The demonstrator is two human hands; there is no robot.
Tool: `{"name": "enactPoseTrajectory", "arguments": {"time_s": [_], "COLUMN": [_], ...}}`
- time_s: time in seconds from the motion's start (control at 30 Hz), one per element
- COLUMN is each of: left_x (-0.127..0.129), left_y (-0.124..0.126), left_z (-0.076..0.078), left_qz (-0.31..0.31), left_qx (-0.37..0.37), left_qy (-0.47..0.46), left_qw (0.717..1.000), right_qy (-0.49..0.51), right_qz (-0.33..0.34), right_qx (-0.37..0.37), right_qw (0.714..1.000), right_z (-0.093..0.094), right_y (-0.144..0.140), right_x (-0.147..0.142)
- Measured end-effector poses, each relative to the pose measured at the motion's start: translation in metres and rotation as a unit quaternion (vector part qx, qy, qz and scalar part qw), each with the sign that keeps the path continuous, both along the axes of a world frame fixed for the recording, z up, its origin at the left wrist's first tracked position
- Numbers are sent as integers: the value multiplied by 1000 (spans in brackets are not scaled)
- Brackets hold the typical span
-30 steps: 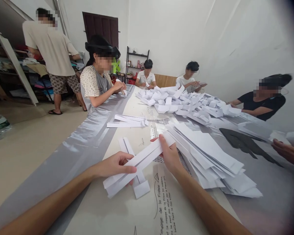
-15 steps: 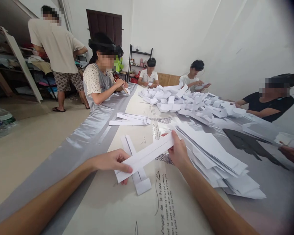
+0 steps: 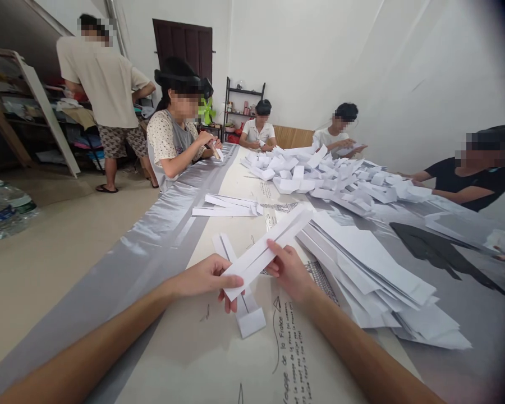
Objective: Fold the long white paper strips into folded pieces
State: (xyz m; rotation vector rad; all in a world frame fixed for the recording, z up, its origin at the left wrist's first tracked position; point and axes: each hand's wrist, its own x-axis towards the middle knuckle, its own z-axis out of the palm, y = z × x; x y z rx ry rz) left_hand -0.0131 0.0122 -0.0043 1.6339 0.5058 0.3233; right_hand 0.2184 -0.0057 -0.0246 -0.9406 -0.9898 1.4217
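Observation:
Between both hands I hold a long folded white paper strip, slanting up to the right above the table. My left hand pinches its lower end, thumb on top and fingers underneath. Around the middle of its lower edge, my right hand grips it between thumb and fingers. Beneath it on the printed tablecloth lies another folded strip with a squared, turned-over end, partly hidden by the held one. Right of my right hand is a fanned stack of white paper sheets.
Several folded strips lie farther up the table. A big heap of folded papers covers the far right part. A dark flat piece lies right of the stack. Co-workers sit around the table; a person stands at the left.
My right hand has slid from the strip's far end down to its middle. The strip is tilted more steeply and has moved slightly right with my left hand. The view has shifted a little.

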Motion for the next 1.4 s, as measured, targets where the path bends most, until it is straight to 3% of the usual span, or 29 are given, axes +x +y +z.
{"name": "enactPoseTrajectory", "arguments": {"time_s": [0.1, 0.37, 0.7, 0.97, 1.17, 1.3, 1.37, 1.4], "left_x": [1, 3, 10, 6, 1, 0, 0, 0], "left_y": [-1, 0, -8, -5, -2, -4, -3, -2], "left_z": [-2, -4, -7, -5, -1, -1, -6, -9], "left_qz": [-8, 16, 23, 11, 89, 106, 174, 219], "left_qx": [-1, -10, -19, 6, 40, 137, 254, 317], "left_qy": [-11, -15, -12, 0, -73, -69, 13, 67], "left_qw": [1000, 1000, 999, 1000, 993, 982, 951, 920], "right_qy": [-11, -24, -85, -106, -171, -247, -278, -293], "right_qz": [42, 17, 83, 86, 95, 85, 81, 89], "right_qx": [-10, -7, 14, 20, 41, 0, -23, -32], "right_qw": [999, 1000, 993, 990, 980, 965, 957, 952], "right_z": [-5, 0, -2, 4, 11, 16, 15, 14], "right_y": [-4, -3, -12, -14, -12, -10, -9, -8], "right_x": [-11, 3, -13, -10, 1, 11, 17, 20]}}
